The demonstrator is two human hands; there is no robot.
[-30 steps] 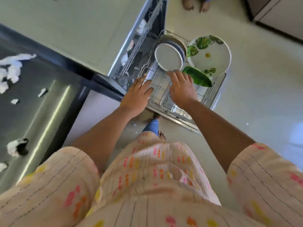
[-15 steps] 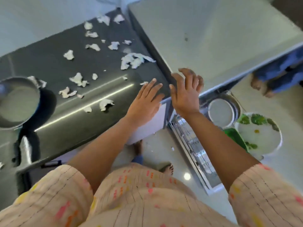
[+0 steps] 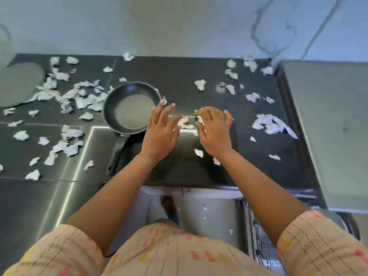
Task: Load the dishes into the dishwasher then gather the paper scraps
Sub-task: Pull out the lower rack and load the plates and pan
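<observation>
White paper scraps lie scattered over the black countertop, thickest at the left and in a pile at the right. My left hand hovers flat with straight fingers beside a black frying pan, its fingertips near the pan's right rim. My right hand has its fingers curled over a small clump of scraps. More scraps lie between the two hands. A strip of the open dishwasher's rack shows at the lower right; the dishes in it are out of view.
The pan's handle points toward the counter's front edge. A grey appliance top borders the counter on the right. A grey round object sits at the far left. A pale wall runs behind. A few scraps lie on the floor.
My view swung from the dishwasher rack up to the counter. Both hands left the rack and now reach over the counter; the right hand has closed its fingers on scraps.
</observation>
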